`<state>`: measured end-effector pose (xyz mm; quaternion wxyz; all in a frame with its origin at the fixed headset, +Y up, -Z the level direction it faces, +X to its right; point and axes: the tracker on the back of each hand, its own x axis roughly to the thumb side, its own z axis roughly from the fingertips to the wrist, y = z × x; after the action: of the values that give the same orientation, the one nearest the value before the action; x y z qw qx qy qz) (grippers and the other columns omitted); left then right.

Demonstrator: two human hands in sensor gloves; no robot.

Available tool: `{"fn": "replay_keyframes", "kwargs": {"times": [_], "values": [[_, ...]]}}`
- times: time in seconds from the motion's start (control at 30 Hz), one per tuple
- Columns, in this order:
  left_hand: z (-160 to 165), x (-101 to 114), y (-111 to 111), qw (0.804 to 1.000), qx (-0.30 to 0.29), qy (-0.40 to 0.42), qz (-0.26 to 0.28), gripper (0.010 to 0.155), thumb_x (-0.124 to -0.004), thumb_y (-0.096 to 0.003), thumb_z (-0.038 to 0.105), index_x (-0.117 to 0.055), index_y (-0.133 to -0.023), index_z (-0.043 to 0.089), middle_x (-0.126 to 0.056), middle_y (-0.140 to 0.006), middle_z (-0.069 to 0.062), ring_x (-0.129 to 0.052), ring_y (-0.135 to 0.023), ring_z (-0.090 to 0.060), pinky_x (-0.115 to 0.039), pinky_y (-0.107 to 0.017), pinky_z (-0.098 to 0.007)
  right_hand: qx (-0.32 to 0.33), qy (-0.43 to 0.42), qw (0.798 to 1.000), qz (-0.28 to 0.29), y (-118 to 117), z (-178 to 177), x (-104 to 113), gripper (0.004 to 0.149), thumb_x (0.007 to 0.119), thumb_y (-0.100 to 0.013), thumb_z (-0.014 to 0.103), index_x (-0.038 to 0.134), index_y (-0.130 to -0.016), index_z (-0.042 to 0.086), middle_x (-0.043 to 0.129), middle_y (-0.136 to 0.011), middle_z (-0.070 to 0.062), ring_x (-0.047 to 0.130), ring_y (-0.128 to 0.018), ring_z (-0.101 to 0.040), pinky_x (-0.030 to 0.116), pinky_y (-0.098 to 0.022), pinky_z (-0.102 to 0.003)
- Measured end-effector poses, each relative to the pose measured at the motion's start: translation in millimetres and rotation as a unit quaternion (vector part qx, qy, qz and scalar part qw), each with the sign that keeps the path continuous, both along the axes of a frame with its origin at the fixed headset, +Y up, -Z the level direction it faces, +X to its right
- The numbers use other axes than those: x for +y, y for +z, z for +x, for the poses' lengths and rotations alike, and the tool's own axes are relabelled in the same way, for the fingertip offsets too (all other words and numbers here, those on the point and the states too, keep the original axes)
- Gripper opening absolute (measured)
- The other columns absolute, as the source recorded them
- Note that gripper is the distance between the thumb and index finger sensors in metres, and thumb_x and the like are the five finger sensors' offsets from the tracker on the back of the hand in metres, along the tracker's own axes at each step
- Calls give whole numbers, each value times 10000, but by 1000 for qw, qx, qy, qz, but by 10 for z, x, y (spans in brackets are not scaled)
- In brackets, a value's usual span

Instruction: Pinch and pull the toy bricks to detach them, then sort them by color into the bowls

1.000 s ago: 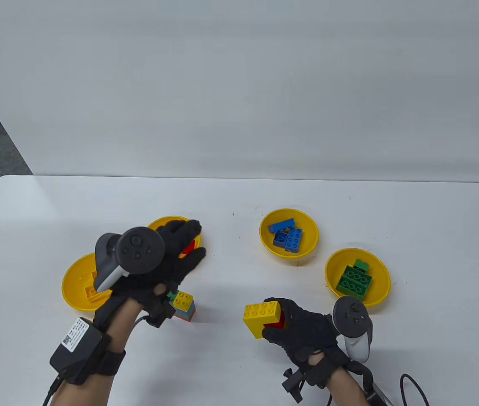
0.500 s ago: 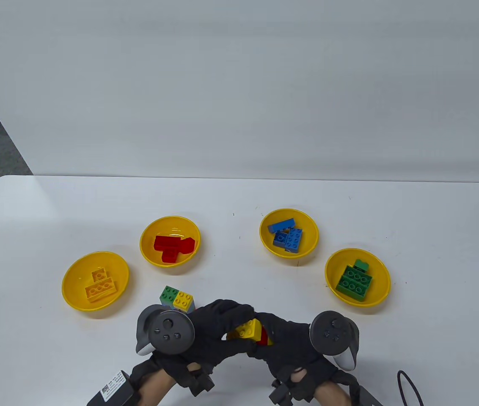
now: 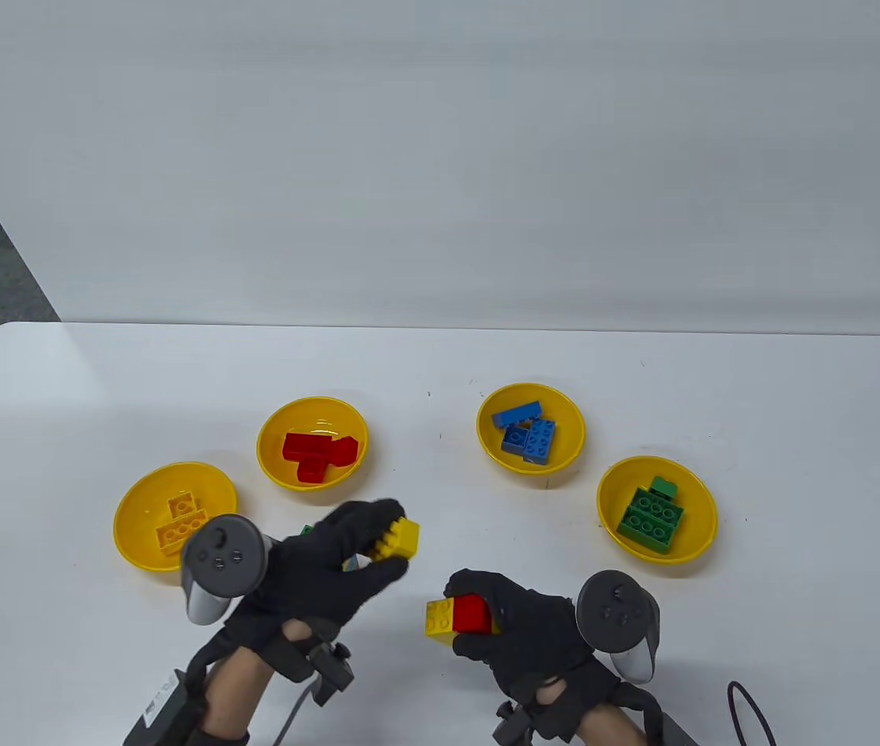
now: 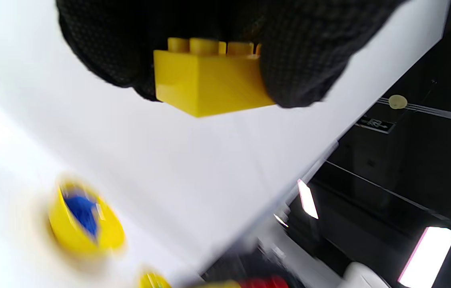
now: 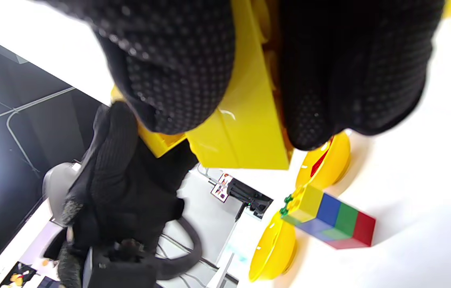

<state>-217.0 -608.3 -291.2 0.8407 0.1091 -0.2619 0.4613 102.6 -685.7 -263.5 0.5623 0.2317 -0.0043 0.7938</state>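
Observation:
My left hand (image 3: 397, 542) pinches a single yellow brick (image 3: 399, 538) between fingers and thumb, lifted just above the table; the left wrist view shows the brick (image 4: 205, 80) close up. To its right, my right hand (image 3: 462, 614) grips a small stack of a yellow brick (image 3: 440, 618) and a red brick (image 3: 473, 612). The right wrist view shows that yellow brick (image 5: 245, 132) between gloved fingers (image 5: 177, 68). A multi-colour stack (image 5: 329, 220) stands on the table, mostly hidden under my left hand in the table view.
Four yellow bowls sit in an arc: one with yellow bricks (image 3: 137, 528), one with red (image 3: 273, 435), one with blue (image 3: 568, 443), one with green (image 3: 700, 521). A black cable (image 3: 751, 711) lies at the bottom right.
My left hand left the red bowl, met the right hand, pulled a yellow brick off its stack and moved up-left. The right hand keeps a smaller yellow and red piece.

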Motion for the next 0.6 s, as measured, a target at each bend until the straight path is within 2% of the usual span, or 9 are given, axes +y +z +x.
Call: {"fn": "replay_keyframes", "kwargs": {"times": [0.1,0.17,0.23,0.4,0.5,0.6], "values": [[-485,158,34,989,132,-48,40,668,-927,-477,284,-630,-1062,160,-699,-1058,-200,-801,-935,-455,-726,-677,-616,-16,-12,1000,-4,-26,56,1,641,954,-282,236,792,-867,33,839,-835,-294,1034,-534,-429,929,-357,-519],[-856,109,0,975,210,-72,23,670,-920,-480,255,-616,-1072,168,-675,-1081,-196,-771,-964,-463,-705,-688,-622,-15,-13,1000,-11,-47,78,-13,642,952,-287,237,786,-869,23,837,-834,-297,1031,-530,-432,924,-355,-523],[-1216,-79,-91,958,273,-82,-5,670,-921,-480,252,-620,-1072,173,-676,-1085,-188,-769,-968,-461,-701,-687,-623,-18,-6,1000,-15,-64,75,-38,642,951,-289,237,784,-868,17,839,-830,-299,1030,-529,-434,922,-353,-527],[-1657,-589,-292,919,359,-139,-82,666,-959,-465,277,-672,-1057,177,-741,-1058,-177,-824,-930,-454,-712,-658,-638,-15,14,1000,-16,-67,14,-82,641,949,-292,240,783,-869,15,839,-828,-300,1031,-527,-432,923,-349,-528],[-1686,-746,-356,899,369,-214,-101,666,-958,-467,292,-673,-1059,184,-750,-1057,-170,-834,-931,-440,-706,-669,-631,-15,23,1000,-13,-58,-13,-87,642,948,-294,243,780,-873,21,836,-832,-299,1030,-532,-432,923,-357,-525],[-1677,-810,-397,895,369,-227,-104,672,-949,-471,290,-660,-1065,166,-738,-1060,-189,-825,-936,-451,-698,-680,-624,-16,24,999,-17,-56,-17,-99,643,948,-295,241,777,-874,20,835,-833,-299,1029,-534,-432,924,-357,-524]]}}
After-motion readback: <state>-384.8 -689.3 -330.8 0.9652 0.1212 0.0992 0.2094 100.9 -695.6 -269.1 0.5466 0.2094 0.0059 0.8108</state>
